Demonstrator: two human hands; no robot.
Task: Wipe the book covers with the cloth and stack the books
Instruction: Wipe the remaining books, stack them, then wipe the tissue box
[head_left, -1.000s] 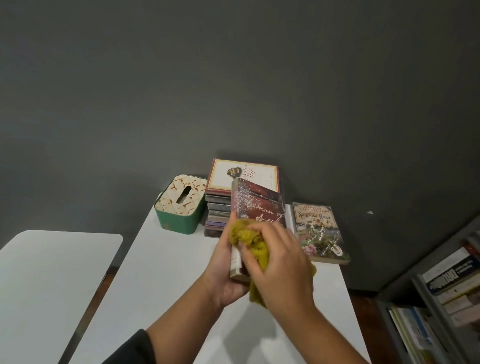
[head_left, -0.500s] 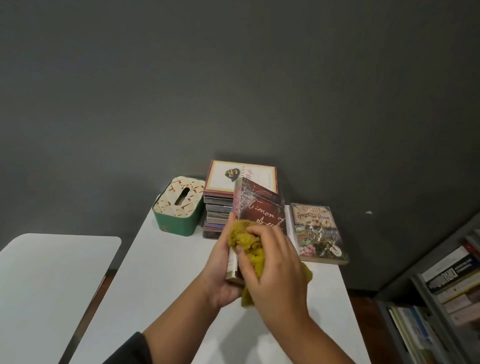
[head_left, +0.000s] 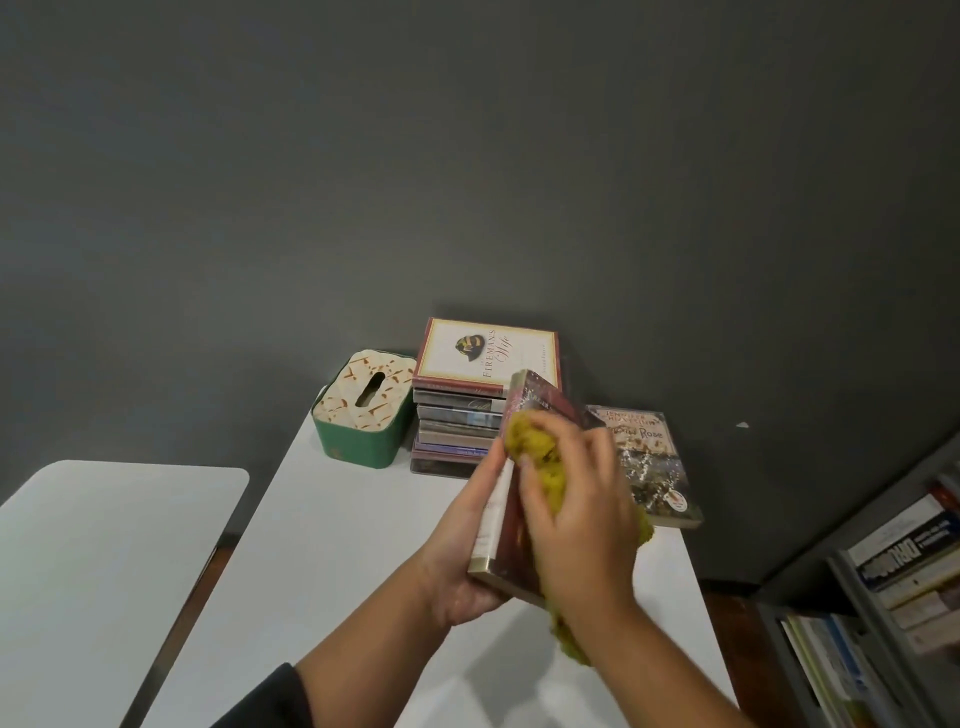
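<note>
Head view — left hand (head_left: 462, 561) fingers grip red book (head_left: 511, 514), right hand (head_left: 582, 525) fingers clutch cloth (head_left: 535, 447) — stack (head_left: 457, 421) reads "Fireman's Wife".

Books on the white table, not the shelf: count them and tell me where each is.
About 9. One red book in the left hand, wiped with the cloth; one floral book flat on the right; roughly seven in the stack by the wall. Some spines may be hidden.

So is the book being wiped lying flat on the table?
No, the left hand holds the red book up off the white table.
</note>
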